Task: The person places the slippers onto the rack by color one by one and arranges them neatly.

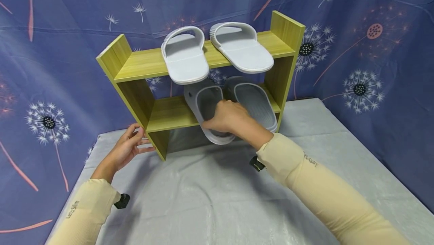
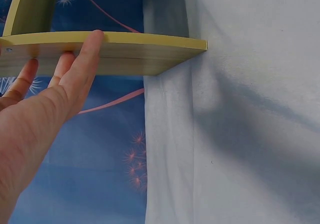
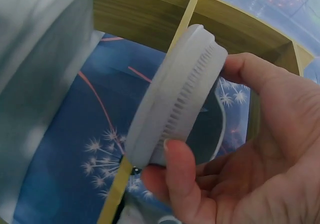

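My right hand [image 1: 227, 117] grips the front end of a grey slipper [image 1: 207, 103] on the lower shelf, with thumb and fingers at opposite edges. In the right wrist view the ribbed sole edge of this slipper [image 3: 175, 99] shows between the digits. A matching grey slipper [image 1: 255, 101] lies just right of it, its end sticking out past the shelf. My left hand [image 1: 127, 149] touches the left side panel of a wooden shoe rack [image 1: 173, 113]. Its extended fingers [image 2: 89, 54] rest against the panel's outer face in the left wrist view.
Two white slippers, one left [image 1: 188, 66] and one right [image 1: 249, 52], sit on the top shelf, ends overhanging its front. Beneath the rack is a table with a pale grey cloth [image 1: 190, 207]. Behind hangs a blue dandelion-print curtain [image 1: 84, 68].
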Tool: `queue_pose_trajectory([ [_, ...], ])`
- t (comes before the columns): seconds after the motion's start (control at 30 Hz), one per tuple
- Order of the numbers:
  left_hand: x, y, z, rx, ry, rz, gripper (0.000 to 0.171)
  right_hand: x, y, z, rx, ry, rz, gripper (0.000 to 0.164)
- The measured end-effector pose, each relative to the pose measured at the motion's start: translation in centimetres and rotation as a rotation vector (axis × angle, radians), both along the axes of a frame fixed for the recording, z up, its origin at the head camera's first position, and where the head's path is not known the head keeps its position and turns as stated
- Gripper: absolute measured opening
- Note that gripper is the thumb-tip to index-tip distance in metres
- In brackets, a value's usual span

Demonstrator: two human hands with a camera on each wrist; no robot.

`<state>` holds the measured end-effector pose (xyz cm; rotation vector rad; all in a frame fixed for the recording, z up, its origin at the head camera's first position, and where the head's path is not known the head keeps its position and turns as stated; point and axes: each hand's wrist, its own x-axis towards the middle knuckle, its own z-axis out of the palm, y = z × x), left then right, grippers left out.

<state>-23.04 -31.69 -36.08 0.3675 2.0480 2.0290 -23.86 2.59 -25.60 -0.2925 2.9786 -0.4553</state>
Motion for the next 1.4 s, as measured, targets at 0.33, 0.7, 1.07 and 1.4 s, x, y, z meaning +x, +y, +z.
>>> queue_pose_trajectory([
  [0.33,0.0,0.0,0.2,0.006,0.001,-0.001,0.016,-0.2,-1.9,0.4,0.206,-0.040,0.000,0.076],
  [0.7,-0.1,0.1,0.3,0.005,-0.001,0.004,0.015,-0.2,-2.2,0.5,0.249,-0.019,0.019,0.078],
  [1.07,0.0,0.0,0.2,0.005,0.001,0.003,0.015,0.1,-2.0,0.3,0.245,0.039,0.042,0.081],
  [1.4,0.1,0.1,0.0,0.004,-0.004,0.008,0.017,0.2,-1.5,0.2,0.208,0.019,-0.034,0.084],
])
